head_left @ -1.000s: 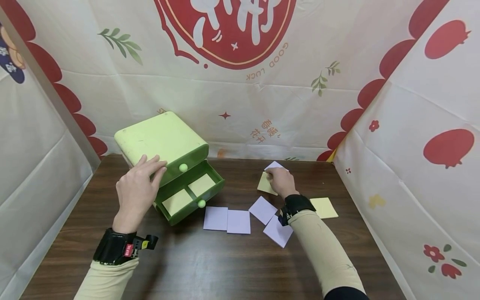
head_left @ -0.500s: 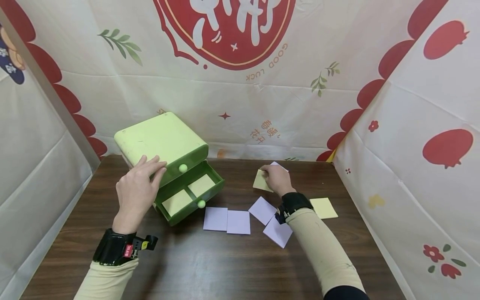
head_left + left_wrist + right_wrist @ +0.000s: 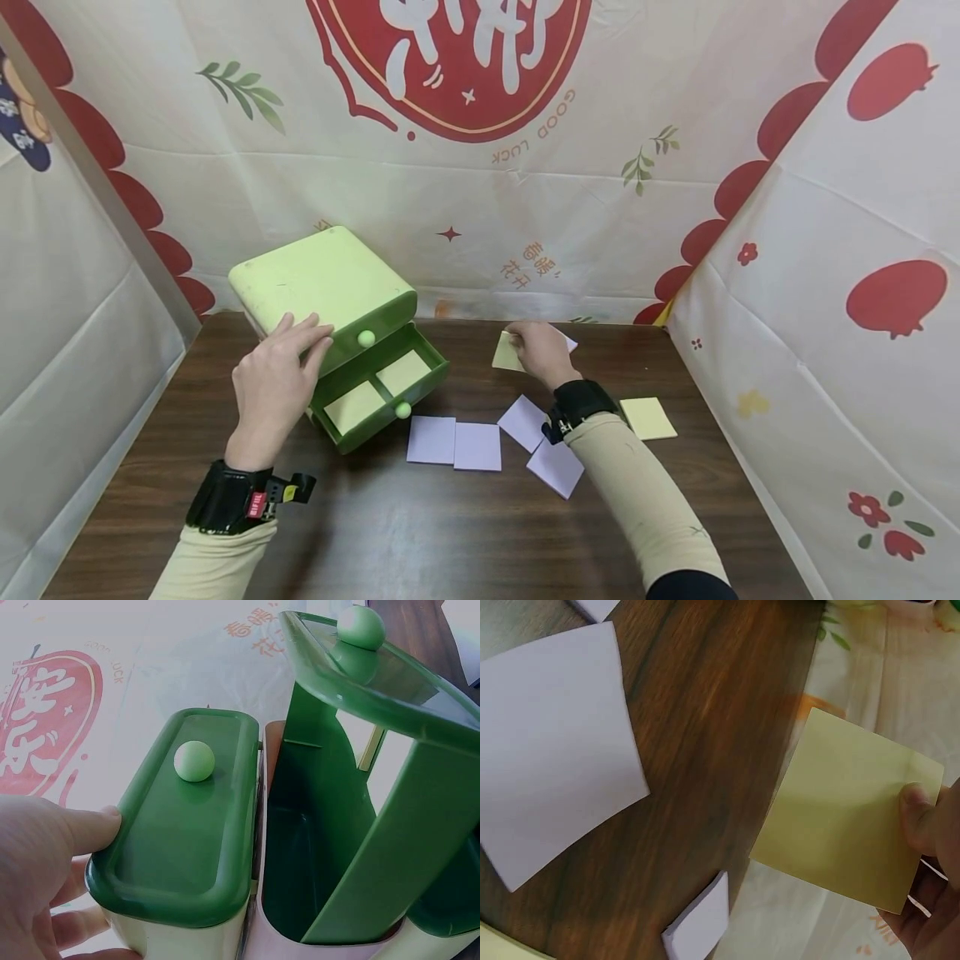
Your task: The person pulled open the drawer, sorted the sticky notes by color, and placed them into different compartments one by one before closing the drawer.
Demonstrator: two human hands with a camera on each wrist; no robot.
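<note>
My left hand (image 3: 273, 383) holds the near left corner of a light green drawer cabinet (image 3: 322, 271). Its thumb lies on the edge of the shut upper drawer (image 3: 180, 840) in the left wrist view, fingers against the cabinet's outer face. The lower drawer (image 3: 367, 428) is pulled out, with yellow sticky note pads (image 3: 355, 407) in its two compartments. At the back of the table my right hand (image 3: 543, 350) pinches a yellow sticky note pad (image 3: 847, 817) between thumb and fingers. Partly behind that hand lies a purple sticky note pad (image 3: 572, 342).
Several purple sticky note pads (image 3: 477, 447) lie across the middle of the brown table (image 3: 420, 533), right of the drawer. Another yellow pad (image 3: 648, 418) is beyond the right forearm. A printed cloth (image 3: 480, 192) hangs along the back and sides.
My right hand has moved left with the yellow sticky note pad, uncovering a bit more of the purple pad behind. The left hand and the cabinet have stayed put.
</note>
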